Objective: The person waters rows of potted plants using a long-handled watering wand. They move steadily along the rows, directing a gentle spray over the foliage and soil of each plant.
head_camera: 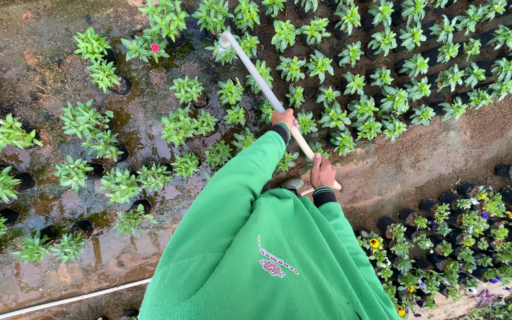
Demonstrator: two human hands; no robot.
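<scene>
Wet, muddy nursery ground [42, 59] glistens between rows of small green potted plants [351, 77] that fill the view from 9 o'clock round to 2 o'clock, while pots of yellow and purple pansies [475, 237] crowd the corner at 4 o'clock. A person in a green sweater [256, 249] works over the bed with a long white pole [262, 86] held in 2 hands. The left hand [283, 117] is clamped round the shaft further up; the right hand [322, 172] is closed on it near the butt end, just beside the body. The pole's long axis runs from about 4 o'clock to 10 o'clock, its far tip [225, 39] pointing up-left and resting among the seedlings near a single pink bloom [154, 47]. The work appears mid-stroke; a steady 2-handed reach looks called for.
</scene>
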